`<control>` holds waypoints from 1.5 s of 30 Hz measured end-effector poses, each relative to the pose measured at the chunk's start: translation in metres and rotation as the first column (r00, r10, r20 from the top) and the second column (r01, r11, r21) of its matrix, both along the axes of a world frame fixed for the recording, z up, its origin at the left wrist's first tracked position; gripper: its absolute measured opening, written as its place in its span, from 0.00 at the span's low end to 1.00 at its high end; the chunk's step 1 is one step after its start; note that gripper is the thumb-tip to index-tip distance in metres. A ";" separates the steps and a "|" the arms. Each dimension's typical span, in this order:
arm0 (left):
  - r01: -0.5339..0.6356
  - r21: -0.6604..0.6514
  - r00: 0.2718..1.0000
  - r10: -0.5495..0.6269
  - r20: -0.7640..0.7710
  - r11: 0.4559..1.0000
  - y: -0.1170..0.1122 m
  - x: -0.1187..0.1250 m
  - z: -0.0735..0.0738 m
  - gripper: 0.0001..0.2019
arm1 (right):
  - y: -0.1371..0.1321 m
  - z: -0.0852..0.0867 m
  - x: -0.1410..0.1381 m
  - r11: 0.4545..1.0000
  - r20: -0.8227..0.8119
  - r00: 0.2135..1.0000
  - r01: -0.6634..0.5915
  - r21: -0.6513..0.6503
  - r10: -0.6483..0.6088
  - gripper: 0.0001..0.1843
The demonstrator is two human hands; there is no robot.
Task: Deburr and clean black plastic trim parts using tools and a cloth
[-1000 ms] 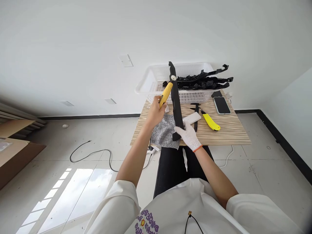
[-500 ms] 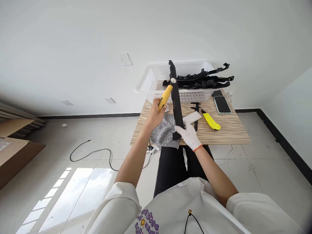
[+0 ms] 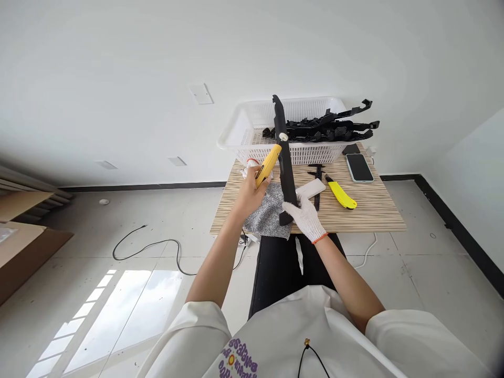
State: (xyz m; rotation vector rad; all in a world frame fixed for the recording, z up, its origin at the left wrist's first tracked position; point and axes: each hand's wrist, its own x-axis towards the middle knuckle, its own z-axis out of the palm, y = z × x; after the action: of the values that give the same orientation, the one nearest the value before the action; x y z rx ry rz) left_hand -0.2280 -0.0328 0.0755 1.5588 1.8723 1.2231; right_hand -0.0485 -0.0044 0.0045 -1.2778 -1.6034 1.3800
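Note:
My bare left hand (image 3: pixel 251 191) is wrapped round a yellow pen-shaped power tool (image 3: pixel 268 166) with a small round white polishing head (image 3: pixel 283 137). That head lies against the upper part of a long black plastic strip (image 3: pixel 287 173), which stands tilted over the table. In a white knit glove with an orange cuff, my right hand (image 3: pixel 306 215) grips the strip near its lower end. Below the strip a grey cloth (image 3: pixel 265 212) covers the table's front edge. A white flat piece (image 3: pixel 311 189) and a black caliper (image 3: pixel 317 199) lie just beyond my right hand.
At the back of the wooden table (image 3: pixel 374 215) is a white plastic basket (image 3: pixel 232 136) holding several black strips (image 3: pixel 331 128) that jut out to the right. A yellow utility knife (image 3: pixel 342 195) and a phone (image 3: pixel 359 168) rest on the right. Another glove (image 3: pixel 252 164) lies behind my left hand.
The tool's white head has slid slightly down along the black strip, and my left hand has moved down a little with it. My right hand keeps its grip.

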 end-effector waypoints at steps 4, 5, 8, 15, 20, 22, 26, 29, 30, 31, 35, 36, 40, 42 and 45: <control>0.036 -0.005 0.999 -0.036 0.021 0.999 -0.008 0.002 -0.002 0.16 | 0.000 0.002 0.000 1.000 0.028 0.999 0.015 0.016 -0.016 0.23; 0.042 -0.009 0.999 -0.042 0.020 0.999 -0.010 0.003 -0.002 0.15 | -0.001 0.003 0.000 1.000 0.028 0.999 0.016 0.021 -0.016 0.23; 0.035 -0.031 0.999 -0.034 0.018 0.999 -0.016 0.004 -0.004 0.17 | -0.001 0.005 0.001 1.000 0.007 1.000 0.007 0.029 -0.007 0.22; 0.060 -0.020 0.996 -0.058 0.073 0.998 -0.028 0.009 -0.012 0.16 | -0.001 0.001 0.000 0.999 -0.039 0.999 -0.017 0.042 0.019 0.22; 0.064 -0.045 0.997 -0.062 0.052 0.997 -0.036 0.011 -0.016 0.17 | -0.001 0.002 0.000 0.999 -0.066 0.998 -0.021 0.039 0.024 0.21; 0.066 -0.058 0.996 -0.063 0.056 0.996 -0.039 0.011 -0.018 0.18 | -0.002 0.004 0.001 1.000 -0.051 0.999 -0.014 0.028 0.016 0.22; 0.053 -0.091 0.997 -0.047 0.061 0.994 -0.045 0.009 -0.021 0.18 | -0.003 0.007 0.002 1.000 -0.055 0.998 -0.013 0.018 0.014 0.20; 0.049 -0.105 0.996 -0.041 0.075 0.993 -0.050 0.009 -0.023 0.19 | -0.003 0.007 0.001 1.000 -0.069 0.998 -0.011 0.006 0.011 0.20; 0.048 -0.110 0.996 -0.040 0.081 0.993 -0.051 0.009 -0.023 0.20 | -0.003 0.007 0.001 1.000 -0.067 0.998 -0.006 0.006 0.007 0.20; 0.048 -0.119 0.996 -0.038 0.086 0.992 -0.053 0.009 -0.022 0.20 | -0.004 0.008 0.001 1.000 -0.066 0.998 -0.004 0.006 0.004 0.20; 0.051 -0.160 0.994 -0.034 0.109 0.986 -0.061 0.012 -0.020 0.20 | -0.005 0.010 0.001 1.000 -0.086 0.996 -0.010 -0.010 0.009 0.22; 0.055 -0.165 0.992 -0.035 0.120 0.985 -0.063 0.013 -0.020 0.20 | -0.005 0.010 0.001 1.000 -0.090 0.996 -0.010 -0.014 0.009 0.22; 0.069 -0.153 0.986 -0.044 0.160 0.986 -0.071 0.014 -0.024 0.21 | -0.005 0.009 0.001 1.000 -0.081 0.997 -0.006 -0.015 0.005 0.22; 0.063 -0.137 0.984 -0.038 0.174 0.989 -0.073 0.014 -0.027 0.21 | -0.004 0.007 0.001 1.000 -0.071 0.997 -0.007 -0.011 0.006 0.22; 0.030 -0.103 0.978 -0.007 0.210 0.994 -0.071 0.011 -0.030 0.21 | -0.003 0.005 0.001 1.000 -0.065 0.998 -0.011 0.002 0.012 0.22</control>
State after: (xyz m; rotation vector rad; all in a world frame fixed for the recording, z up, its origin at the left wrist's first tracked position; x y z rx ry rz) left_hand -0.2165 -0.1035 0.0459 1.3339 1.7538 1.2083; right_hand -0.0472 -0.0078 0.0097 -1.2122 -1.5699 1.4124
